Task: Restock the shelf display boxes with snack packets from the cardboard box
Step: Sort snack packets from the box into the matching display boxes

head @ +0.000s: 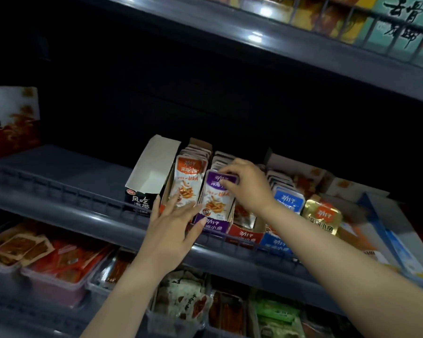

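Observation:
My right hand point(248, 185) pinches the top edge of a purple snack packet point(215, 198) standing at the front of the purple display box point(213, 226). With fingers spread and straight, my left hand point(175, 223) touches the fronts of the orange packet point(187, 185) and the purple box. The orange packet heads a full row in its own box. Further right stand a red display box point(246, 236), a blue packet point(288, 200) in a blue box point(275, 245), and a gold packet point(322, 217). The cardboard box is not in view.
An empty white-lined display box point(154, 172) sits left of the orange row. A wire rail point(59, 191) edges the shelf. The shelf above point(303, 50) overhangs close. Trays of packets point(59, 259) fill the lower shelf. A blue-and-white carton point(401, 242) lies at right.

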`<action>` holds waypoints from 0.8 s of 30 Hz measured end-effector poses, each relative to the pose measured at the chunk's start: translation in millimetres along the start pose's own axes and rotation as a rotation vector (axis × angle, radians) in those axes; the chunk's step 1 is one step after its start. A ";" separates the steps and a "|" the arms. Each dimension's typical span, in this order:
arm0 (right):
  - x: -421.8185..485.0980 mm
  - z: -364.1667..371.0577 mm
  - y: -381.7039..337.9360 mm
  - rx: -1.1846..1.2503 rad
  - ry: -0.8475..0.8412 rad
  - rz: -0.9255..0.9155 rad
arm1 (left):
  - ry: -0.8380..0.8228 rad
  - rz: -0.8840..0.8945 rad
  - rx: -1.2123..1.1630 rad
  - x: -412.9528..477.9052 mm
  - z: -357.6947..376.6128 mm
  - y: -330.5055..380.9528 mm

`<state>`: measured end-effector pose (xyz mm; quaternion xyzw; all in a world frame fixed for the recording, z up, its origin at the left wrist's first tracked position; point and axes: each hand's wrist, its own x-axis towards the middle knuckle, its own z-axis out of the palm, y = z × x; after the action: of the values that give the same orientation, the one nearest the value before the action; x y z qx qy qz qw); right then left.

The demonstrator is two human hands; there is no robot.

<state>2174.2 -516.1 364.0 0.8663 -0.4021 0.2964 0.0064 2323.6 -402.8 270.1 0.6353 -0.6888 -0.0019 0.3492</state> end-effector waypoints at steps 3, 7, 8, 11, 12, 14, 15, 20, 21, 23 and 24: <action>-5.9 5.4 0.6 -0.109 -0.001 -0.040 | -0.019 -0.002 0.030 -0.9 -0.6 0.5; -12.6 2.9 1.1 -0.046 0.047 0.012 | 0.002 0.017 0.069 -5.4 -2.6 1.8; -16.4 0.6 0.3 -0.005 0.066 0.018 | 0.029 0.023 0.052 -8.8 -3.6 2.7; -42.8 -8.3 -6.3 0.134 0.108 0.027 | 0.174 0.017 -0.053 -25.8 -3.0 9.1; -56.7 -11.7 -9.9 0.185 0.116 0.027 | 0.225 0.016 -0.077 -33.2 -1.1 11.9; -93.5 -16.0 -16.2 0.274 0.118 0.032 | 0.287 0.044 -0.097 -48.9 3.8 16.9; -116.7 -14.9 -18.9 0.312 0.110 0.030 | 0.304 0.076 -0.097 -57.9 6.8 18.6; -258.9 35.6 -25.5 0.569 -0.059 0.172 | 0.198 0.218 -0.005 -114.0 29.8 10.8; -286.7 51.7 -23.7 0.620 -0.151 0.244 | 0.090 0.201 0.035 -127.8 40.2 2.7; -336.0 85.6 -14.4 0.646 -0.357 0.369 | -0.150 0.047 0.096 -158.3 61.8 -14.7; -356.9 103.2 -5.8 0.630 -0.455 0.433 | -0.255 -0.069 0.111 -174.6 72.2 -22.3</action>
<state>2052.0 -290.6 95.1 0.7650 -0.4556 0.2008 -0.4086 2299.3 -286.0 122.0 0.6717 -0.7043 -0.0565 0.2228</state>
